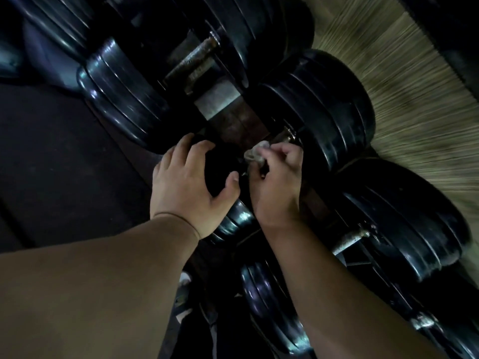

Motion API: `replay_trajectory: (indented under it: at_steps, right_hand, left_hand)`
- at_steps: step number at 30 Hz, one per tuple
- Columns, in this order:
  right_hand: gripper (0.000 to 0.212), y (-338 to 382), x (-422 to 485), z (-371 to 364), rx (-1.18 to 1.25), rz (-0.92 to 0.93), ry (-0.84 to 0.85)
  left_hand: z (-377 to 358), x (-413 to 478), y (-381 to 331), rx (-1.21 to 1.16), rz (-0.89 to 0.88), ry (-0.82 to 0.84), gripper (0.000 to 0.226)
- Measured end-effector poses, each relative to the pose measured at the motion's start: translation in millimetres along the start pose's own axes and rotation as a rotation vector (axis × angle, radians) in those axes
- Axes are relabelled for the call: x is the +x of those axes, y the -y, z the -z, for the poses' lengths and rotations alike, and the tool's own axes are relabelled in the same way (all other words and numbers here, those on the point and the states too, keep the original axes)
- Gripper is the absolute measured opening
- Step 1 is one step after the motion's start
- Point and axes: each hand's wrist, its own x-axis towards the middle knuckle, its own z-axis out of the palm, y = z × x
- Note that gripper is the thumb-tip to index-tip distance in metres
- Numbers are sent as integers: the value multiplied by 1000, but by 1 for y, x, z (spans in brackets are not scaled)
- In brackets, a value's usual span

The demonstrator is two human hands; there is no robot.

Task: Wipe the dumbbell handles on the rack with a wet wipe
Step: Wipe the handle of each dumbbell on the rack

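Dimly lit, at frame centre: the right hand [280, 182] pinches a crumpled wipe [255, 154] in curled fingers [287, 152] against a dumbbell handle [285, 137], likely to scrub it. The left hand [191, 177] cups that dumbbell's head [220, 173], fingers curved round it, probably steadying it on the rack [241, 125].

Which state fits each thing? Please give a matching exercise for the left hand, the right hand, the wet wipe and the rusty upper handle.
Things: 1 left hand; 2 right hand; 3 wet wipe; 4 rusty upper handle.
States: A untouched; B crumpled and pale; C holds a black dumbbell head; D pinches the wipe.
Pairs: 1-C; 2-D; 3-B; 4-A.
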Motion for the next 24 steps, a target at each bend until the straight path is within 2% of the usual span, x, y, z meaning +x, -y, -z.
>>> replay_trajectory:
  at_steps: [3, 8, 11, 13, 17, 18, 20, 22, 24]
  right_hand:
    - [22, -5, 9, 5, -105, 97, 207]
    - [17, -17, 23, 23, -122, 206, 172]
    - [12, -18, 9, 21, -334, 349, 410]
    - [13, -27, 8, 21, -357, 368, 426]
    - [11, -31, 16, 24, -74, -39, 28]
    - [10, -26, 11, 20, -29, -152, -20]
    - [10, -16, -2, 7, 59, -339, 24]
    - [9, -11, -6, 2, 159, -434, 107]
    - [13, -14, 9, 7, 278, -536, -4]
  left_hand:
    - [0, -1, 1, -19, -9, -16, 77]
    - [-1, -1, 1, -56, -11, -29, 78]
    - [-2, -1, 3, -62, -14, -38, 75]
    - [-3, -1, 3, -65, -17, -34, 75]
    - [-3, -1, 2, -67, -11, -30, 75]
    - [-2, -2, 2, -67, -11, -32, 76]
    - [-2, -1, 2, -58, -12, -37, 78]
    - [-2, -2, 1, -58, -8, -41, 79]
    - [-2, -2, 1, -69, -10, -50, 77]
